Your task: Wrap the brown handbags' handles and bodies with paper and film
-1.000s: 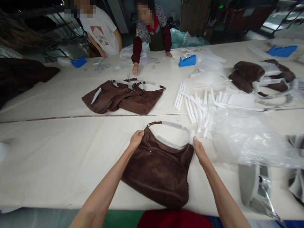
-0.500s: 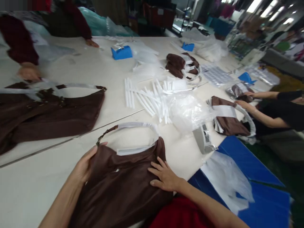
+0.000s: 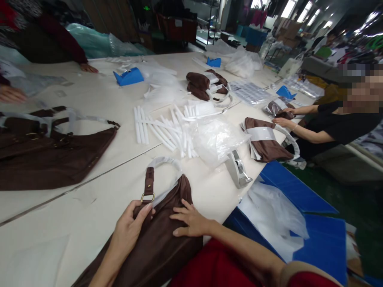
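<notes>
A dark brown handbag [image 3: 158, 243] lies on the table in front of me, its handle [image 3: 166, 159] wrapped in white film. My left hand [image 3: 131, 223] pinches the bag's upper left corner, just below a brass ring [image 3: 148, 197] and a buckled strap end. On the bag's right side my right hand [image 3: 190, 219] rests flat with its fingers spread. The bag's lower part runs out of view at the bottom.
White foam tubes [image 3: 161, 129] and a crumpled plastic bag [image 3: 217, 139] lie ahead. A grey tape dispenser [image 3: 238, 169] stands right, above blue boxes [image 3: 320, 239]. Another brown bag [image 3: 50, 155] lies left. Co-workers reach in from the left and right.
My left hand has drawn the bag's left corner inward to the right, folding that side over. My right hand stays spread on the bag. The view has turned slightly right.
</notes>
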{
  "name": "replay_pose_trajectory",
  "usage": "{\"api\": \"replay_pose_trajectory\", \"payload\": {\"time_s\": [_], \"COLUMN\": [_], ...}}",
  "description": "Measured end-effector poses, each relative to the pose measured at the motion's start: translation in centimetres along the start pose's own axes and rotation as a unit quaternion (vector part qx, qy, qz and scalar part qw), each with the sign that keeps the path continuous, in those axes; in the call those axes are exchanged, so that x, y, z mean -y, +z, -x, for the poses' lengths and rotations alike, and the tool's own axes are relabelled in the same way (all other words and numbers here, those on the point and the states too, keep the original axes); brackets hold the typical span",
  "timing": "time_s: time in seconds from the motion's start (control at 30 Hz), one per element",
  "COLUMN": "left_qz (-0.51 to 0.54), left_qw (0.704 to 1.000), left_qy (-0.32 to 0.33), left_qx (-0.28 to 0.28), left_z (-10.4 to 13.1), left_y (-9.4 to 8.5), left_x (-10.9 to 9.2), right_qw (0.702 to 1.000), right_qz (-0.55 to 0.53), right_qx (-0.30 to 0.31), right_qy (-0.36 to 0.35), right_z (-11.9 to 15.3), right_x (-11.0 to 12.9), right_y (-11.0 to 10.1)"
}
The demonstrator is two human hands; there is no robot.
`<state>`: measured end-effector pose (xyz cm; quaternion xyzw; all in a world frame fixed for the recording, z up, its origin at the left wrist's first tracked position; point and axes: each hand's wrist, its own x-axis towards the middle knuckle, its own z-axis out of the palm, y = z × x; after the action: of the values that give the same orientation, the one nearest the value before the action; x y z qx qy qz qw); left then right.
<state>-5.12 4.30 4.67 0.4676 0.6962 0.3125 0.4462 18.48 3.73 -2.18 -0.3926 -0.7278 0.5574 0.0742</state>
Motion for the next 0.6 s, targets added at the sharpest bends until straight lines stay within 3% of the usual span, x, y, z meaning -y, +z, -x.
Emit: {"api": "replay_pose_trajectory", "payload": {"time_s": [0.03, 0.1, 0.2, 0.27, 0.37, 0.47, 0.5, 0.6], "left_qz": [-0.003, -0.012, -0.027, -0.018, 0.032, 0.093, 0.106, 0.127], "left_qw": [1.0, 0.999, 0.997, 0.997, 0.996, 0.99, 0.988, 0.984], "left_qy": [-0.009, -0.034, -0.052, -0.05, -0.045, -0.048, -0.047, -0.038], "left_qx": [-0.011, -0.024, -0.042, -0.052, -0.07, -0.099, -0.104, -0.115], "left_z": [0.1, 0.1, 0.3, 1.0, 2.2, 2.3, 2.3, 2.4], "left_y": [0.5, 1.6, 3.0, 3.6, 4.2, 4.7, 4.8, 5.3], "left_x": [0.5, 2.0, 4.3, 4.8, 4.6, 4.7, 4.9, 5.6], "right_qw": [0.998, 0.971, 0.871, 0.823, 0.779, 0.783, 0.78, 0.817], "right_qz": [-0.031, -0.09, -0.136, -0.128, -0.039, -0.034, -0.016, -0.014], "right_qx": [-0.052, -0.22, -0.458, -0.534, -0.61, -0.609, -0.607, -0.529], "right_qy": [-0.002, 0.031, 0.12, 0.147, 0.141, 0.122, 0.151, 0.229], "right_z": [0.2, 0.9, 2.4, 3.3, 3.4, 2.4, 2.1, 1.5], "right_x": [-0.6, -2.2, -4.6, -5.8, -7.0, -8.7, -9.4, -11.4], "right_y": [-0.7, -3.1, -8.5, -12.0, -15.5, -17.5, -18.0, -19.7]}}
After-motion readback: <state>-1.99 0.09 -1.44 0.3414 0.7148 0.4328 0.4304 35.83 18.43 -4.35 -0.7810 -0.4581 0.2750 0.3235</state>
